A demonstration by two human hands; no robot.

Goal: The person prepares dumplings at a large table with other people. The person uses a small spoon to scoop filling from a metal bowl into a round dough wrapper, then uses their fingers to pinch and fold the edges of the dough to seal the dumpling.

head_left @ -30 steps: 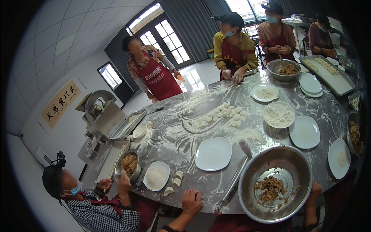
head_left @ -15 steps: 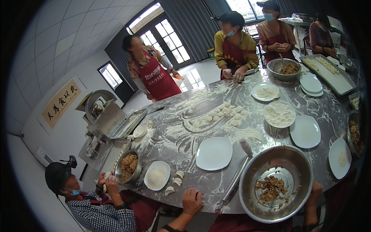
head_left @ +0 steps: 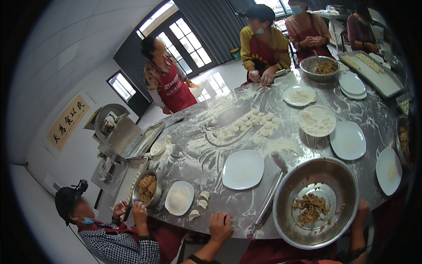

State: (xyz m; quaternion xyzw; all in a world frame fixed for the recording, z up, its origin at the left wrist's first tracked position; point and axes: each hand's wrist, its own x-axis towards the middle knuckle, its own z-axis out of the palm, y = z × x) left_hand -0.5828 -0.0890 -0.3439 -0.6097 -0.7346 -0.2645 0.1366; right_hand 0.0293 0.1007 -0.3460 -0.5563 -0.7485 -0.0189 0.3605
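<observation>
My left hand (head_left: 220, 226) rests at the table's front edge with its fingers curled; whether anything is inside them is hidden. Several white folded dumplings (head_left: 202, 203) lie just beyond it, next to a white plate holding a round pile of wrappers (head_left: 178, 201). To its right, a metal rolling pin (head_left: 266, 203) lies slantwise beside a large steel bowl (head_left: 281, 220). Some brown minced filling (head_left: 311, 208) is left in the bottom of that bowl. My right hand (head_left: 361, 212) is by the bowl's right side, its fingers mostly hidden.
A bare white plate (head_left: 243, 170) lies ahead. Floured dough pieces (head_left: 249, 121) and a flour bowl (head_left: 317, 120) stand farther back. At left, a co-worker (head_left: 110, 237) sits by a smaller filling bowl (head_left: 154, 200). Several people stand across the steel table (head_left: 193, 167). A dough machine (head_left: 116, 136) is at far left.
The view has shifted and tilted slightly. The co-worker at left has drawn their hands apart, one beside the filling bowl. Across the table, the person in the floral top has turned. My hands stay put.
</observation>
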